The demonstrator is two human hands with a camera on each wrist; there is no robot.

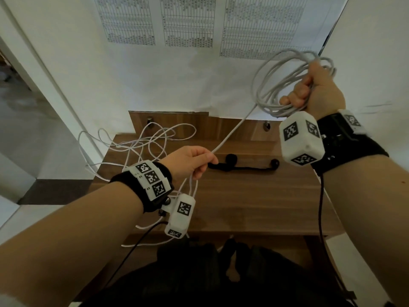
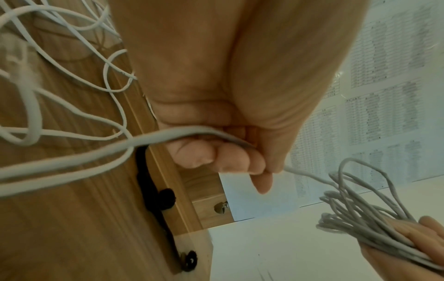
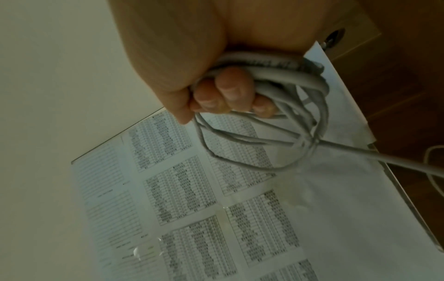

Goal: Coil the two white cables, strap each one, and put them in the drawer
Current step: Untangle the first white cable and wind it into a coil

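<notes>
My right hand (image 1: 309,89) is raised at the upper right and grips a bundle of several loops of white cable (image 1: 278,85), also seen as the coil (image 3: 276,114) in the right wrist view. One taut strand (image 1: 232,131) runs down from the coil to my left hand (image 1: 197,160), whose curled fingers (image 2: 216,154) pinch it above the desk. Below the left hand the cable hangs in slack loops (image 1: 188,189). A second white cable (image 1: 141,138) lies tangled on the desk's back left. Two black straps (image 1: 241,166) lie on the desk behind my left hand.
The wooden desk (image 1: 254,202) has a raised back panel with two metal knobs (image 1: 266,125). Printed table sheets (image 1: 188,21) cover the wall behind. A black wire (image 1: 321,207) hangs from my right wrist. A dark garment (image 1: 199,273) sits below the desk's front edge.
</notes>
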